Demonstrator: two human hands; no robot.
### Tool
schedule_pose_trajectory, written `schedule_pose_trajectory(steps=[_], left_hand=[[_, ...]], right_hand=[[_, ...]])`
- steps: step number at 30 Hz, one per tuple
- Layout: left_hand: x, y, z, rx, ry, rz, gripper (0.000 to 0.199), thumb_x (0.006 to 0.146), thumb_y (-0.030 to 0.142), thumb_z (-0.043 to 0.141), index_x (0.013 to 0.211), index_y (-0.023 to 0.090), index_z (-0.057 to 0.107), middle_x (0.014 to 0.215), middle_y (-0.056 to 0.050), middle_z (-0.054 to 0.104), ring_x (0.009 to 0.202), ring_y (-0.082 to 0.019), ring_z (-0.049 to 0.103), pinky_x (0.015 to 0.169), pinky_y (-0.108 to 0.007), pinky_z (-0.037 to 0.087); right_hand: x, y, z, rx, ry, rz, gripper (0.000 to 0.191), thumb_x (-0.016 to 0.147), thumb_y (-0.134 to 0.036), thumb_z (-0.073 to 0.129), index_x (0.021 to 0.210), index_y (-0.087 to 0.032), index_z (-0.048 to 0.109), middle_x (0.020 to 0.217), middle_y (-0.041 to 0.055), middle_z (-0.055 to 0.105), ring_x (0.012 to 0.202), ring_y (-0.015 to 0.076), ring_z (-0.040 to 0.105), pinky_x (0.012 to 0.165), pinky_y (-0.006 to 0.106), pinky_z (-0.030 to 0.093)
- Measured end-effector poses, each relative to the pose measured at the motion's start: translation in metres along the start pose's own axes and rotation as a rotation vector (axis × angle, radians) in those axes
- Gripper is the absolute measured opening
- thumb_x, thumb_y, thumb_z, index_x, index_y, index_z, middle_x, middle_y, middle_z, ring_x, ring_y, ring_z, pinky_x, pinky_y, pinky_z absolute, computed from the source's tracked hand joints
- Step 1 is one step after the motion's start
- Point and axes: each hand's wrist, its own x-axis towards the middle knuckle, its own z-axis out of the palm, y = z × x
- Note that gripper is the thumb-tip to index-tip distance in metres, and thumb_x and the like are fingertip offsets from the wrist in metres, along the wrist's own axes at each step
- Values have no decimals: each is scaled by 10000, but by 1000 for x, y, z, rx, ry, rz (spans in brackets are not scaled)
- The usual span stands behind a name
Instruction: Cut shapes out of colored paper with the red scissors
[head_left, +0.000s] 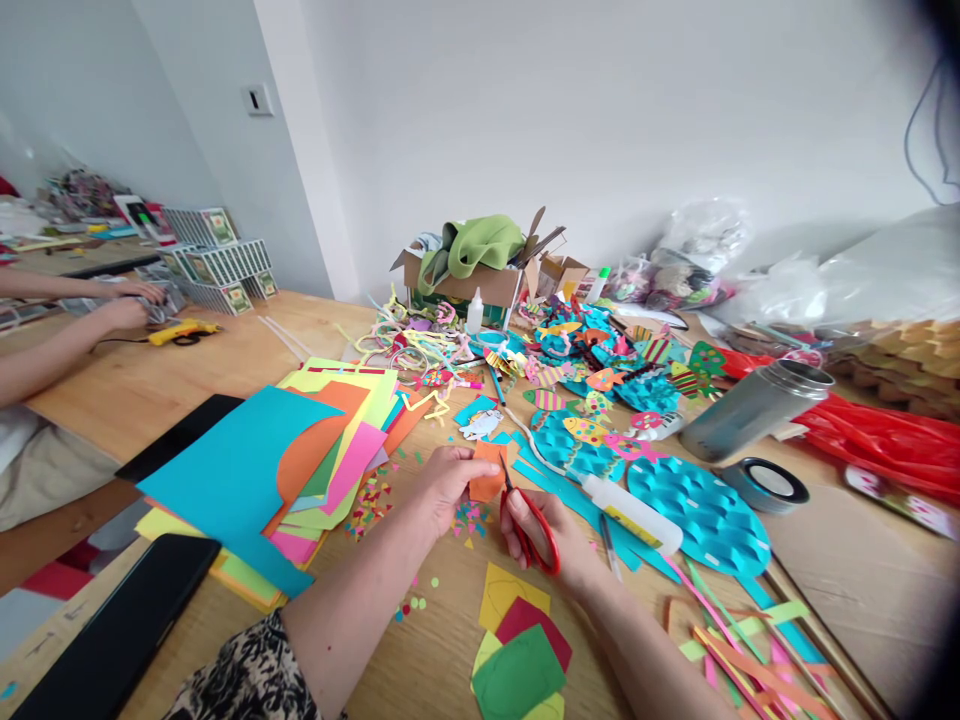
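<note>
My left hand [450, 482] pinches a small piece of orange paper [487, 470] above the table. In my right hand [551, 530] is a pair of scissors [541, 545] with red handles, its blades at the right edge of the orange paper. Tiny coloured paper scraps [471, 518] lie on the wood below. Closer to me is a small pile of cut paper pieces in green [523, 672], dark red and yellow, some with faint drawn outlines. A fish cutout [481, 424] lies just beyond my hands.
Coloured paper sheets [240, 455] are stacked at left, by a black phone [127, 620]. To the right lie a glue bottle [637, 515], blue bumpy discs [697, 510], a metal flask [757, 405] and tape [765, 484]. A person's hands [135, 300] work at far left.
</note>
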Motion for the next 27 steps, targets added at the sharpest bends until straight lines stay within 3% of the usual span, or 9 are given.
schedule_pose_trajectory(steps=[27], left_hand=[[0,0,1,48,-1,31,189,493,270,757,601,132,688,547,-26,636,526,-130,555,549,-250,392]], right_hand=[[1,1,-1,3,-24,-9,658,759,-836,474,644,-189,505,488,-16,513,404,92,429,417,223,317]])
